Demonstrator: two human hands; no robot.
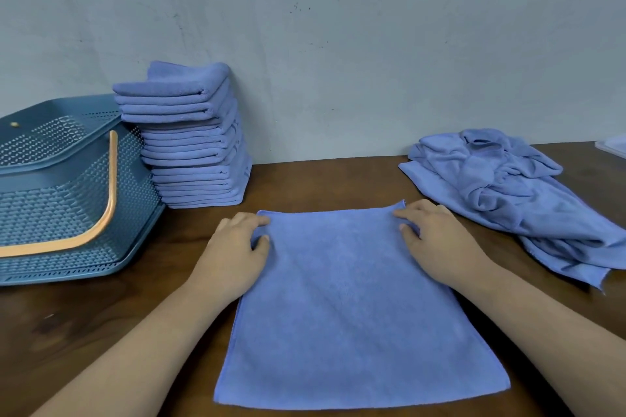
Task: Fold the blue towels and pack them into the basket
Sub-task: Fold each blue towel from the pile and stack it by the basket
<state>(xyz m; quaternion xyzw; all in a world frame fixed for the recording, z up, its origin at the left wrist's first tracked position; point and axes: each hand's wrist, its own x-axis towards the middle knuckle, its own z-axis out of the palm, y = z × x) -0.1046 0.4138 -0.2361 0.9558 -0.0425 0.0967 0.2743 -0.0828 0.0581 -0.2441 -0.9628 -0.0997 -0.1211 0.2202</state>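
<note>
Spread towel (355, 308): one blue towel lies flat on the table right in front of me. Its near edge is toward my body and its far edge runs between my two hands. It is outside the basket.

Left hand (233, 247): it rests at the far left corner of the spread towel. My forefinger and thumb are curled and pinch the cloth at that edge, and my forearm lies along the towel's left side.

Right hand (437, 240): it rests at the far right corner. My fingertips and thumb are curled in and pinch the cloth there, where the corner stands up slightly.

Folded stack (193, 145): many blue towels are folded and piled high, beyond my left hand and against the wall. The upper ones lean toward the left.

Basket (67, 186): a blue perforated plastic basket stands on the table at my far left, just beside the folded stack. I cannot tell what it holds.

Handle (105, 213): a pale orange band is folded down along the basket's side.

Loose pile (508, 193): crumpled blue towels lie in a heap on the table, beyond and to the right of my right hand and apart from the spread towel.

Table (84, 332): a dark brown wooden top carries everything.

Wall (338, 44): a pale grey, lightly scuffed surface stands behind the table.
</note>
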